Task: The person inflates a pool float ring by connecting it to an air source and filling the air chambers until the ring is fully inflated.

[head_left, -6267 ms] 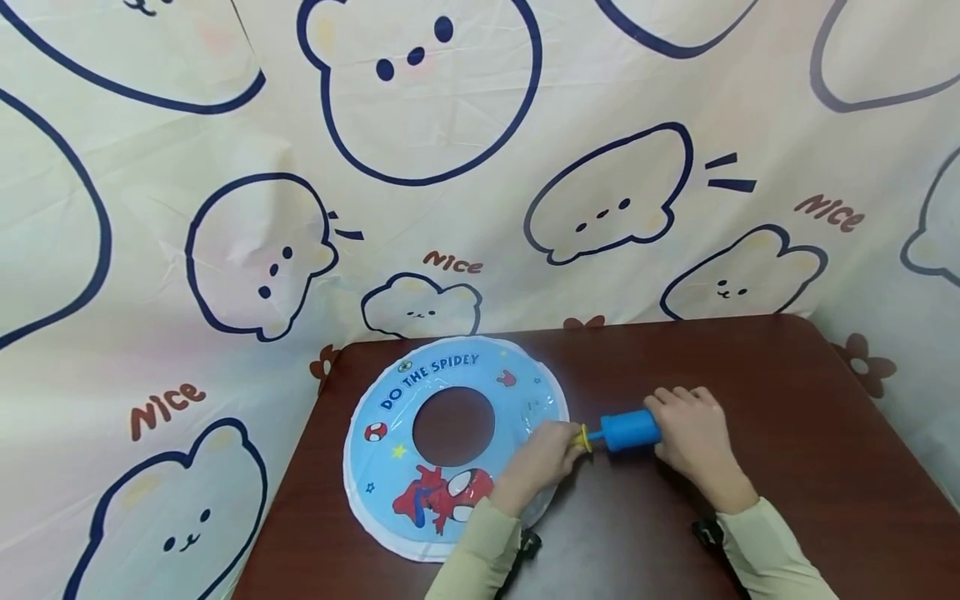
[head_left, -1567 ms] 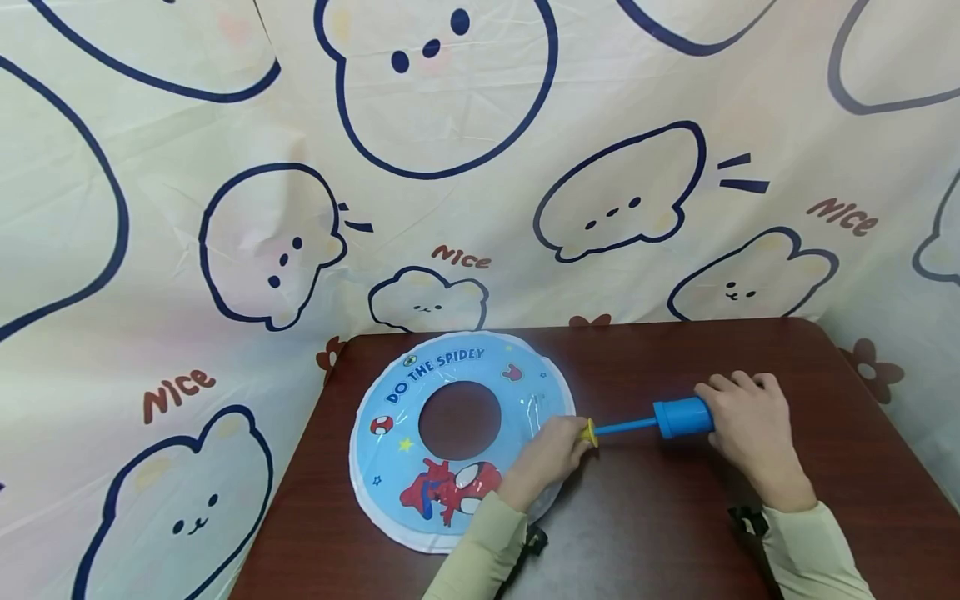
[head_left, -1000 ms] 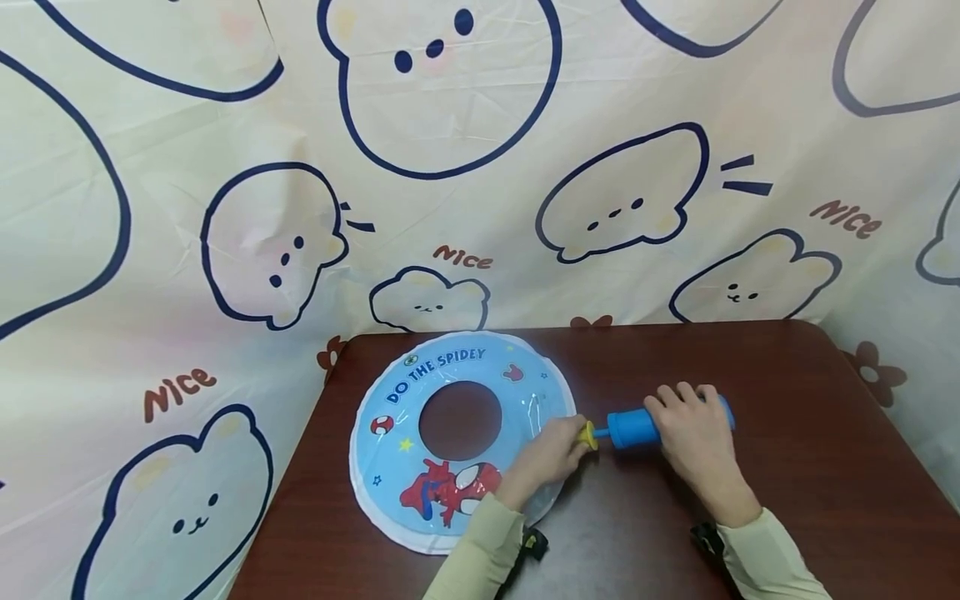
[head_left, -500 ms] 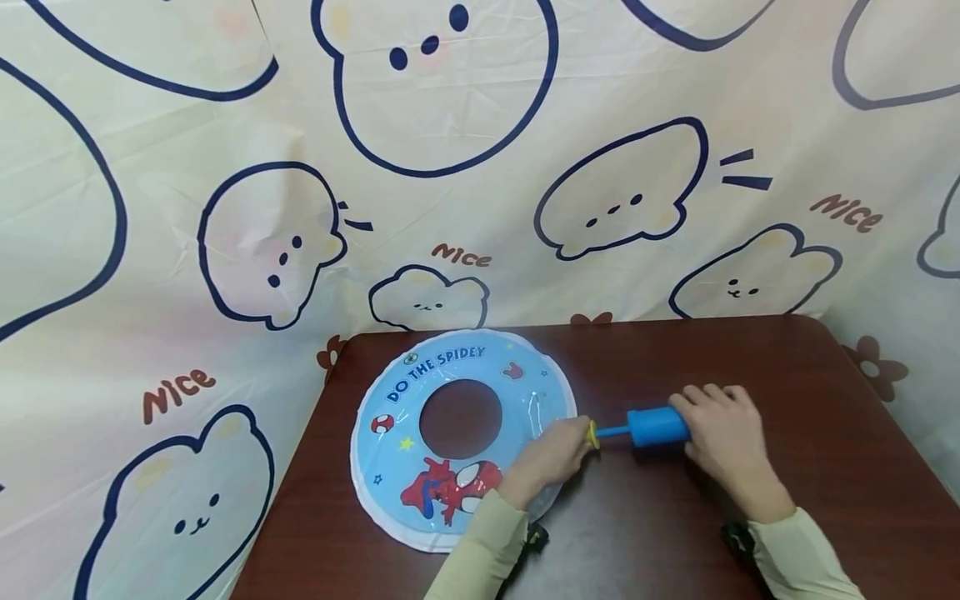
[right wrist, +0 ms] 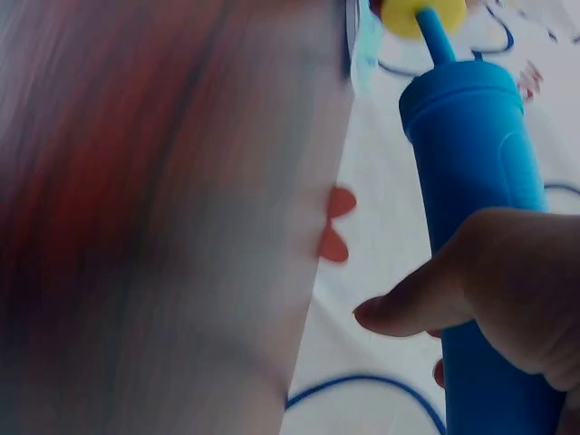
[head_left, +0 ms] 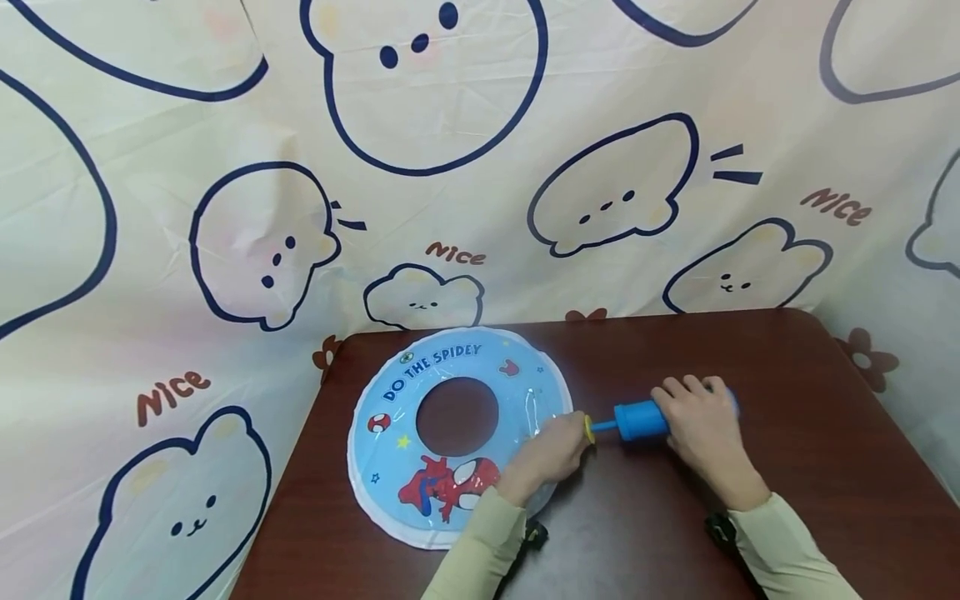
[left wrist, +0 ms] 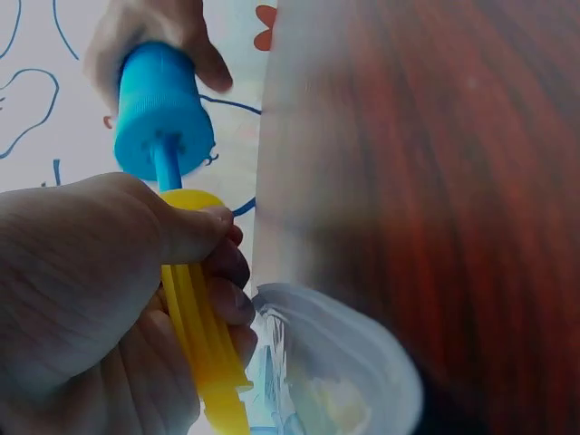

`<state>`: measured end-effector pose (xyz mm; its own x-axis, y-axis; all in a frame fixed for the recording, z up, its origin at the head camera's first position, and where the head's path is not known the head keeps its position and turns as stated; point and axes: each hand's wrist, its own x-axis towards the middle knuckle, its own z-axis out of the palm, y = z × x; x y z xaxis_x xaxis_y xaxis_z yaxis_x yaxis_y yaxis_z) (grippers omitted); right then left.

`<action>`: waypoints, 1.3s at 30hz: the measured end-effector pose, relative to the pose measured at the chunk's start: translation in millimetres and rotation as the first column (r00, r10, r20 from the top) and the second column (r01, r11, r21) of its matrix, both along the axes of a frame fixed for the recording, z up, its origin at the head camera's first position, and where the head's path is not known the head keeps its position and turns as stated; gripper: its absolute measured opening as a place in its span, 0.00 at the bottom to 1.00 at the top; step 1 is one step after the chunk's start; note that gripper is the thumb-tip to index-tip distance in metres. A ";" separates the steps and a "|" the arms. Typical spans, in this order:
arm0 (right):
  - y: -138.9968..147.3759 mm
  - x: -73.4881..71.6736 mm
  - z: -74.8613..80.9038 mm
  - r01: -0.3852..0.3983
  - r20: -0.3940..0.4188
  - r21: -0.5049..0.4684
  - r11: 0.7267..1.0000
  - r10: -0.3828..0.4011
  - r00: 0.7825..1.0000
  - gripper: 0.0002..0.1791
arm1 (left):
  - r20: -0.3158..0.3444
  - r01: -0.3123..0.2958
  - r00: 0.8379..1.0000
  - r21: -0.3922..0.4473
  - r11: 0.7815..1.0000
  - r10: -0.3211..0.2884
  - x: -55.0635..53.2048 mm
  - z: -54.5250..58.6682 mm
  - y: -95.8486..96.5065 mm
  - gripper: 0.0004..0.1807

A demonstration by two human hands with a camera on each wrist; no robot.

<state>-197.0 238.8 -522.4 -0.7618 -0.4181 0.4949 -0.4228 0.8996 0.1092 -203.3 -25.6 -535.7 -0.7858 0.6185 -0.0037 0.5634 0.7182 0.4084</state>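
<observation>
- Inflatable ring [head_left: 517, 400], light blue, white-rimmed, printed "DO THE SPIDEY": flat on the table [head_left: 787, 375], to the person's left; left forearm across its near right part.
- Left hand [head_left: 551, 450]: at the ring's right edge, thumb and fingers closed round the yellow end piece [left wrist: 188, 313]; presumably so held to keep that end steady against the pull and push of the pump.
- Yellow end piece: flange above the thumb, ribbed stem running down through the grip towards the ring. Whether its tip sits in a valve, I cannot tell.
- Blue rod [head_left: 604, 426]: a short length bare between flange and barrel.
- Blue pump barrel [head_left: 640, 420]: roughly in line with the rod, wholly to the right of the left hand.
- Right hand [head_left: 701, 433]: wrapped round the barrel from above, front part uncovered, rear end showing beyond; likely placed so for sliding it along the rod.
</observation>
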 end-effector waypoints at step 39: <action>-2.9 -6.9 5.5 -0.003 -0.013 0.015 1.000 0.003 1.000 0.20 | 0.046 -0.047 0.998 0.082 0.996 0.043 -1.5 -0.3 -2.7 0.05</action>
